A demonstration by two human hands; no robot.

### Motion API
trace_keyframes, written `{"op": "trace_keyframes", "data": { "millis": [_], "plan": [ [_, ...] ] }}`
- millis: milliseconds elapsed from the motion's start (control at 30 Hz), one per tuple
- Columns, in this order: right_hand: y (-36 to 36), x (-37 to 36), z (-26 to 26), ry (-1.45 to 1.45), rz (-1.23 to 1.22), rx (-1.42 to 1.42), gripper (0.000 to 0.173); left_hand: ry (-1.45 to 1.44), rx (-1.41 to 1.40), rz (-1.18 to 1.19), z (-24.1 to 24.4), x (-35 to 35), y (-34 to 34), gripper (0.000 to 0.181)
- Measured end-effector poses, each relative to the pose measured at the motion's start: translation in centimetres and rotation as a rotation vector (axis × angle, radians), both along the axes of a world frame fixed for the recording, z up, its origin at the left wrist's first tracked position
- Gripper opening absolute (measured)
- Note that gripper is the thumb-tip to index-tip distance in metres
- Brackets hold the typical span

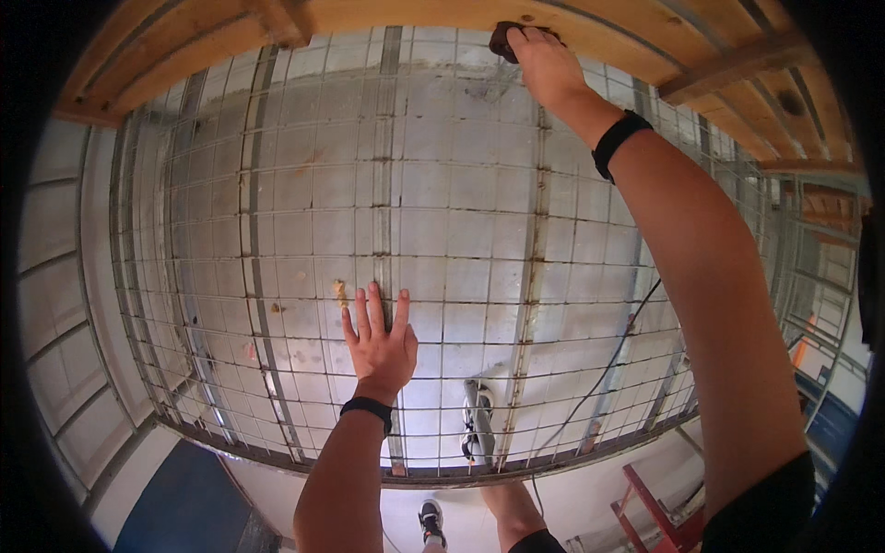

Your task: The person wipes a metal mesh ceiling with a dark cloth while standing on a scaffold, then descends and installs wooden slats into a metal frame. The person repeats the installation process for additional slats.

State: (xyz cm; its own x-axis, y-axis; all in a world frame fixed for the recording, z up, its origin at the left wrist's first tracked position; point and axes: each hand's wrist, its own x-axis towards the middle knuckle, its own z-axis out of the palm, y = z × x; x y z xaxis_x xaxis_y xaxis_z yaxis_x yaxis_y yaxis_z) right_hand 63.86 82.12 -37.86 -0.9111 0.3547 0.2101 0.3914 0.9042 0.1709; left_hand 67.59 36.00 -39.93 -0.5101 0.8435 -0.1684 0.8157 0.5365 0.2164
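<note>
A welded wire mesh panel [444, 301] on a metal frame spreads out before me. My left hand [380, 349] lies flat on it near the middle, fingers apart, holding nothing. At the top, my right hand [550, 59] is closed around a dark brown block [502, 43], whose kind I cannot tell. That block is against the lower edge of a slatted wooden board [442, 15]. Black bands circle both wrists. Small yellowish crumbs [339, 292] show beside my left fingertips; whether they lie on the mesh or below it is unclear.
Below the mesh runs a black cable [612, 370]. A shoe [477, 422] shows through the wires, and another shoe [431, 520] stands in front of the frame's edge. A red metal stand [653, 508] is at the lower right. Barred panels [59, 269] rise on the left.
</note>
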Motion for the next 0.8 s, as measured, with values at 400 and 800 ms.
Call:
{"op": "trace_keyframes", "data": {
  "millis": [400, 800],
  "plan": [
    [-10.4, 8.8, -1.4, -0.065, 0.139, -0.012, 0.05, 0.066, 0.001, 0.021, -0.9, 0.7, -0.8, 0.065],
    [-35.5, 25.0, -0.7, -0.074, 0.032, -0.165, 0.046, 0.325, 0.198, -0.053, -3.4, 2.8, -4.4, 0.051]
  ]
}}
